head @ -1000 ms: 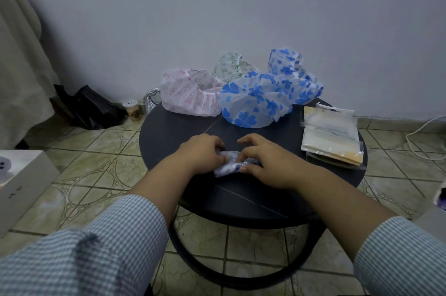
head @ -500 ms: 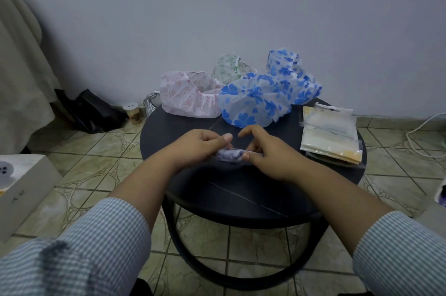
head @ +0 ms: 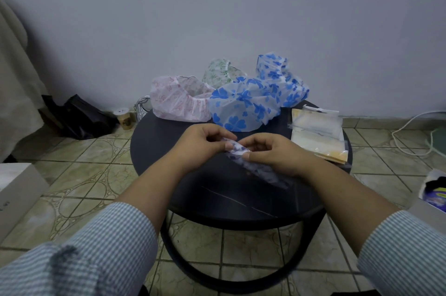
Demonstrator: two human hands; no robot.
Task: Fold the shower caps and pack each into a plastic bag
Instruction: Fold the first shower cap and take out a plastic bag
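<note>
A: We logged both hands closed on the folded cap (head: 237, 148), held just above the worktop (head: 154, 148) near its middle. Left hand (head: 205, 142) pinched its left end; right hand (head: 270, 153) gripped from the right, thumb on the near edge.

B: Long axis?

A: It ran from upper left, between our fingers (head: 230, 138), down to lower right, the tail (head: 263, 172) passing under the right palm.

B: And the plastic bags (head: 316, 131)?

A: To the right, at the worktop's edge, nearer the right hand. We judged that hand should fetch one, the left keeping the fold. Unfolded caps (head: 241, 107) lay beyond.
</note>
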